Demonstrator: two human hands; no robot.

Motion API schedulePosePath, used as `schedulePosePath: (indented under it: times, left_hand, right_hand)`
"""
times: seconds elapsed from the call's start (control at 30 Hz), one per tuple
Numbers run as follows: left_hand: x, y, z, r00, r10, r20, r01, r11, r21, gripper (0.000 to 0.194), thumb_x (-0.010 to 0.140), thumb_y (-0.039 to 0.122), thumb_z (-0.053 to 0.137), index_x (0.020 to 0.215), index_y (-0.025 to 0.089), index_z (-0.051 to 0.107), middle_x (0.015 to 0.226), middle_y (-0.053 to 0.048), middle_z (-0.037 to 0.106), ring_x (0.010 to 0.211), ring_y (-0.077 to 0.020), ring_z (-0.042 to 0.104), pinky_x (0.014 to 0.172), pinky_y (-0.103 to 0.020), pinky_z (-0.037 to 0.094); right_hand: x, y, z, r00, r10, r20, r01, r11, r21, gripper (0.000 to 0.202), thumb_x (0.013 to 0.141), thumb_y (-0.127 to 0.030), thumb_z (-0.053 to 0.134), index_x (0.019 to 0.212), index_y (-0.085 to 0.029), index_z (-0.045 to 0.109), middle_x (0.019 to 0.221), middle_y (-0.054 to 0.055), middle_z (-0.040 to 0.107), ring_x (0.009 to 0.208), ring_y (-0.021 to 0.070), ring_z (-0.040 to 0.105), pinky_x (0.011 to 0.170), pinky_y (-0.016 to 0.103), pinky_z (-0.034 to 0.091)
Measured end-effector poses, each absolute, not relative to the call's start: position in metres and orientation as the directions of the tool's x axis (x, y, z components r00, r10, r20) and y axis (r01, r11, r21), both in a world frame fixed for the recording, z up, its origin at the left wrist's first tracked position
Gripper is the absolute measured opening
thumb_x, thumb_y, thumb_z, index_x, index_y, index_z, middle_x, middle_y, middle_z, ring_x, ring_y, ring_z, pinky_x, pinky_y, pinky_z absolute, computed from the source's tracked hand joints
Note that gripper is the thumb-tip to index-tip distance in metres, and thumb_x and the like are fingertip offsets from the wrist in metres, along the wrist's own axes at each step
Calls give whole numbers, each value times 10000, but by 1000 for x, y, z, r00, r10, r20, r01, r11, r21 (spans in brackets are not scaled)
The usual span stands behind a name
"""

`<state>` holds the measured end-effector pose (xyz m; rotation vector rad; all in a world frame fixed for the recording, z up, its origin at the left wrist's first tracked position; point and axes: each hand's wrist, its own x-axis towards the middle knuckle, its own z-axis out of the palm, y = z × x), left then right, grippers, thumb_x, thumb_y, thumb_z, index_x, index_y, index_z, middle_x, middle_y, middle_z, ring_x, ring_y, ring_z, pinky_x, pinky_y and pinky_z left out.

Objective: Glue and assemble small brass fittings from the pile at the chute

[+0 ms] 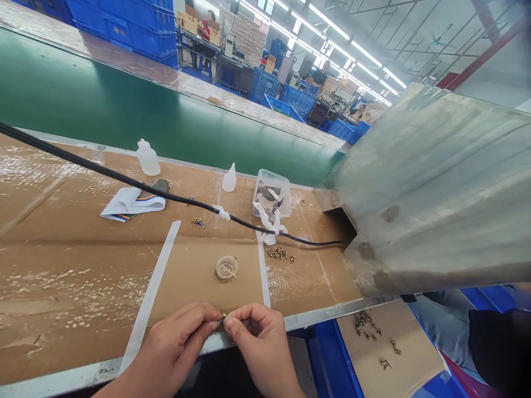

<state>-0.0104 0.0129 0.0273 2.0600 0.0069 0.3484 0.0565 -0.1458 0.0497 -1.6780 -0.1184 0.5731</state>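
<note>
Here, left hand [174,340]: thumb and forefinger clamped together on the small part, just left of the right fingertips.
Right hand [262,344]: thumb and forefinger pinched on that same piece from the other side, the remaining fingers curled.
Small part [224,317]: between both sets of fingertips, near the bench edge; a bit of blue and gold shows, the rest is covered.
Clear cup [217,268]: just beyond the fingertips, a thin stick [232,272] leaning in it.
Brass-coloured pieces [277,253]: clustered beyond the right fingers and to their right, past a white tape strip [264,271].
Blue-ended pieces [199,222]: farther out, slightly left of the fingertips.
Black cable [120,177]: crossing well beyond both hands.
White bottle [229,181]: past the cable, almost straight ahead of the fingertips.
Plastic box [286,209]: beyond the right fingers, to the bottle's right.
</note>
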Motion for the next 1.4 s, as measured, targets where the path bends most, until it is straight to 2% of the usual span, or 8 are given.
schedulePosePath:
  times: [0.23, 0.43, 0.73, 0.9, 1.13, 1.4]
  left_hand:
    - [-9, 15, 27, 984, 131, 123, -57, -422, 905, 169, 935, 307, 540, 863, 254, 682, 756, 35, 716, 692, -124, 682, 636, -154, 507]
    - [-11, 14, 25, 976, 122, 177, -107, -441, 891, 180, 945, 278, 519, 898, 245, 691, 821, 5, 733, 742, -142, 692, 682, -176, 516]
    - [-10, 11, 19, 975, 147, 165, -95, -392, 915, 188, 946, 270, 507, 851, 241, 667, 762, 21, 696, 700, -135, 661, 654, -190, 485]
    - [-6, 14, 25, 986, 165, 25, 32, -330, 943, 194, 926, 311, 531, 839, 241, 690, 778, 11, 720, 726, -153, 679, 658, -203, 509]
    - [-4, 14, 23, 978, 176, -110, 133, -127, 983, 205, 891, 365, 562, 884, 209, 695, 815, -33, 732, 758, -193, 699, 697, -254, 564]
    - [-8, 18, 22, 991, 126, 38, 6, -331, 944, 205, 955, 334, 505, 939, 252, 692, 863, 8, 728, 810, -155, 687, 733, -200, 520]
  right_hand:
    - [59, -148, 48, 847, 425, -318, -282, -147, -948, 295, 724, -418, 774, 707, -127, 729, 625, 35, 660, 577, 116, 502, 561, 230, 381]
    - [58, -147, 47, 862, 413, -292, -238, -178, -955, 268, 728, -399, 778, 692, -138, 734, 623, 36, 668, 568, 120, 508, 543, 228, 392]
    - [61, -148, 47, 856, 438, -273, -181, -242, -953, 250, 733, -374, 749, 700, -126, 745, 645, 56, 692, 573, 135, 548, 551, 241, 406]
    - [63, -149, 44, 860, 445, -249, -186, -181, -966, 251, 748, -382, 768, 724, -134, 744, 686, 53, 703, 614, 139, 584, 580, 234, 437]
    - [64, -147, 43, 866, 426, -262, -253, -80, -964, 241, 731, -377, 808, 732, -147, 736, 670, 23, 676, 601, 115, 574, 579, 210, 445]
    - [64, -150, 48, 892, 444, -81, 27, -231, -972, 142, 800, -293, 714, 748, -168, 756, 732, 47, 685, 691, 163, 608, 610, 234, 451]
